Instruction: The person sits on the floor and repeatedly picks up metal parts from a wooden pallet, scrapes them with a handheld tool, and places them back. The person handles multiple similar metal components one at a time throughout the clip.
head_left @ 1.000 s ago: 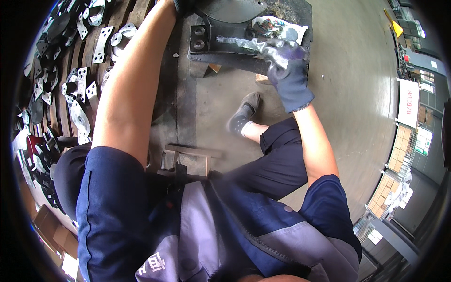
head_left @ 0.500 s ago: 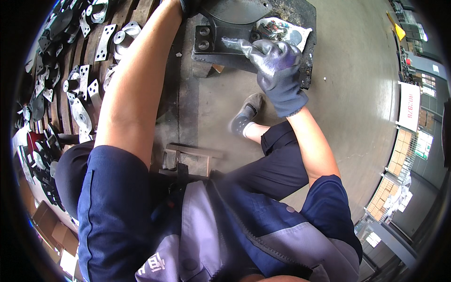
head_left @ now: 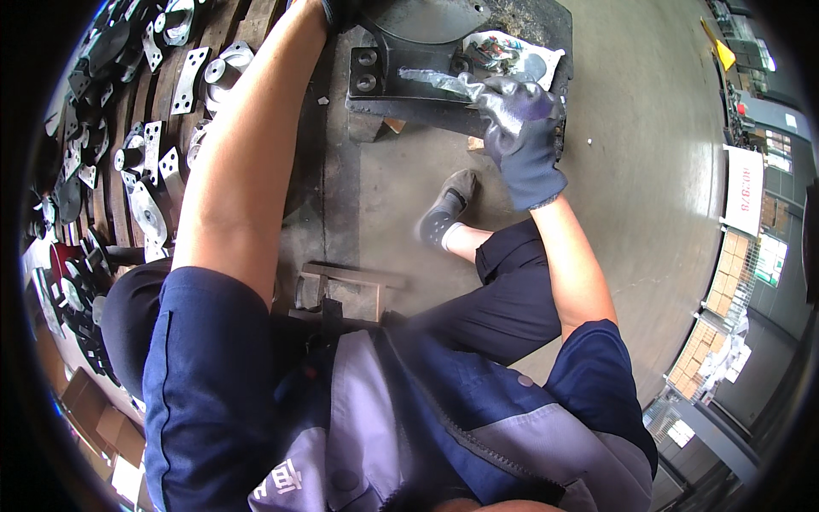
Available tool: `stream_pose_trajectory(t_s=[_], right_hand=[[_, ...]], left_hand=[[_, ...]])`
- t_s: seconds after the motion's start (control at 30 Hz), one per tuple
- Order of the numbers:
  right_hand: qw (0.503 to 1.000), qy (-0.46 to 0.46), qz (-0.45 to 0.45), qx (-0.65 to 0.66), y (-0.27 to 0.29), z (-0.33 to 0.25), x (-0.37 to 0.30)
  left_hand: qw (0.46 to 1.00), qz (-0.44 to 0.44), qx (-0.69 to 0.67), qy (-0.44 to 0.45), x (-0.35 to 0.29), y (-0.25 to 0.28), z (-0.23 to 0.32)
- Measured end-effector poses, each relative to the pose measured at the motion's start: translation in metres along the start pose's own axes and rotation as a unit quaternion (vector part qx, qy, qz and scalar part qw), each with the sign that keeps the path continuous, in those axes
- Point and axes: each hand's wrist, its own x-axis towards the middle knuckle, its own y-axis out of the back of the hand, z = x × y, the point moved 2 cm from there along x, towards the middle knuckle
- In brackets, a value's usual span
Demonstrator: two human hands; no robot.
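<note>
My right hand (head_left: 520, 115), in a grey coated glove, is closed on a narrow flat blade (head_left: 426, 78) that looks like a scraper or putty knife. Its pale tip points left over the dark metal part (head_left: 401, 61), which has a rounded plate and a foot with round holes. Whether the blade touches the metal, I cannot tell. My left hand (head_left: 343, 10), in a dark glove, is at the top edge beside the part's upper left; its fingers are cut off by the frame. The part sits on a dark, worn workbench (head_left: 559, 34).
A white crumpled bag or sheet (head_left: 554, 61) with mixed bits on it lies at the bench's right. Left stands a wooden pallet (head_left: 128, 77) with several metal brackets (head_left: 189, 79). Below are a small wooden frame (head_left: 354, 275) and my foot (head_left: 452, 200). Stacked cartons (head_left: 687, 367) line the far right.
My right hand has moved a little to the right, drawing the blade along with it, and more of the blade shows. My left arm has hardly moved.
</note>
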Motion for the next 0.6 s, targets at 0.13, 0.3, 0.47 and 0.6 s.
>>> stream_pose_trajectory(t_s=[0.13, 0.3, 0.47, 0.6], right_hand=[[0.999, -0.004, -0.019, -0.034, 0.014, 0.006, -0.004], [0.967, -0.119, -0.004, 0.225, 0.022, 0.006, -0.008], [0.818, -0.31, 0.022, 0.484, 0.03, -0.007, -0.026], [0.613, -0.461, 0.008, 0.642, 0.014, -0.015, -0.043]], left_hand=[[0.995, -0.046, -0.047, 0.073, 0.009, -0.002, 0.002], [0.987, -0.07, 0.133, 0.06, -0.01, -0.027, -0.003], [0.965, 0.03, 0.001, 0.259, -0.016, -0.038, 0.01], [0.82, 0.195, -0.325, 0.429, -0.026, -0.032, 0.036]])
